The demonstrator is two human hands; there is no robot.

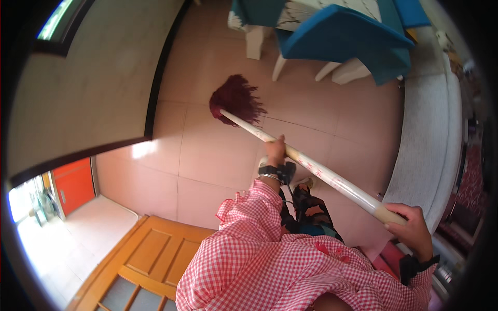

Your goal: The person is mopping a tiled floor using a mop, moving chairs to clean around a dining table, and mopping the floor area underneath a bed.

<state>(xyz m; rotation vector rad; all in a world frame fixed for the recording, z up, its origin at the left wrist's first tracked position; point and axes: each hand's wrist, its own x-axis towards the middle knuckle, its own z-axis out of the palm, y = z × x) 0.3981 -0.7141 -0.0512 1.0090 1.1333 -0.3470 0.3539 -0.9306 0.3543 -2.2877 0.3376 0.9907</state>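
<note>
A mop with a long whitish handle point(332, 179) slants across the view, from the lower right up to its dark red string head point(236, 99). The strands lie on the pink tiled floor, fanned out toward the right. My left hand point(276, 149) is wrapped round the lower part of the handle, closer to the mop head. Near the handle's top end, my right hand point(412, 225) grips it with the thumb laid along it. Dark bands sit on both wrists, and my sleeves are red and white checked.
A table with a patterned cloth point(311, 15) and a blue-covered chair point(347, 39) stand at the far side. To the right runs a long pale grey ledge point(428, 124). A wall point(98, 78) with dark skirting is on the left. A wooden door point(155, 249) stands at lower left, beside a bright doorway.
</note>
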